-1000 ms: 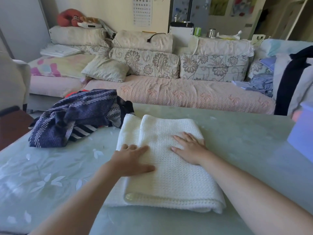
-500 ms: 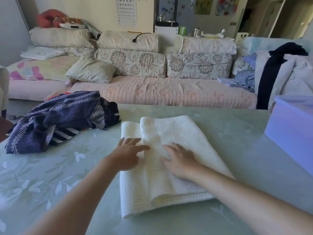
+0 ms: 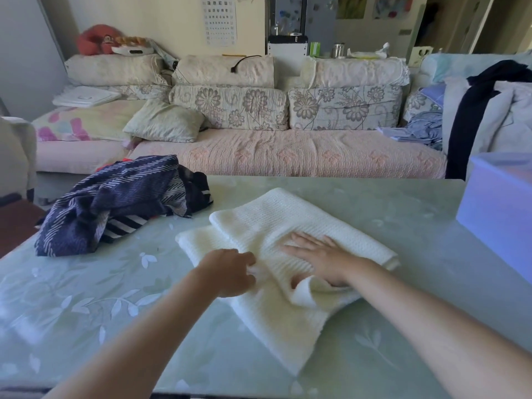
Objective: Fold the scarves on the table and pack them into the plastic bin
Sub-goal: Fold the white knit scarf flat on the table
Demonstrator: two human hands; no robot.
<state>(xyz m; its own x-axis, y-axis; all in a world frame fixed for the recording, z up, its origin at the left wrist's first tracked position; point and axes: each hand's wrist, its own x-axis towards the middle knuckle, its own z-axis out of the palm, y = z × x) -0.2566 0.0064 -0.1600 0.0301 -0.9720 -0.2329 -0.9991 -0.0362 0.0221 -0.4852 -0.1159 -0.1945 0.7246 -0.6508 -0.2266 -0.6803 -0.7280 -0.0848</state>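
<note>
Within the last second we turned the scarf (image 3: 288, 223) askew at mid-table (image 3: 86, 298), and its top layer slid off square. Our left hand (image 3: 227, 272) pinched the lower layer. Our right hand (image 3: 319, 260) lay spread on top, thumb under the fold. We judged refolding necessary before packing.

Left hand (image 3: 227, 273), bare left forearm (image 3: 138, 335) from lower left of frame, right hand (image 3: 319, 259), bare right forearm (image 3: 431, 318) from lower right

Past the far edge of the green table (image 3: 86, 298) stands a pink-covered sofa (image 3: 288, 156) with flower-patterned back cushions (image 3: 230, 106). An eye chart (image 3: 220, 20) hangs on the cream wall (image 3: 144, 15) behind it.
</note>
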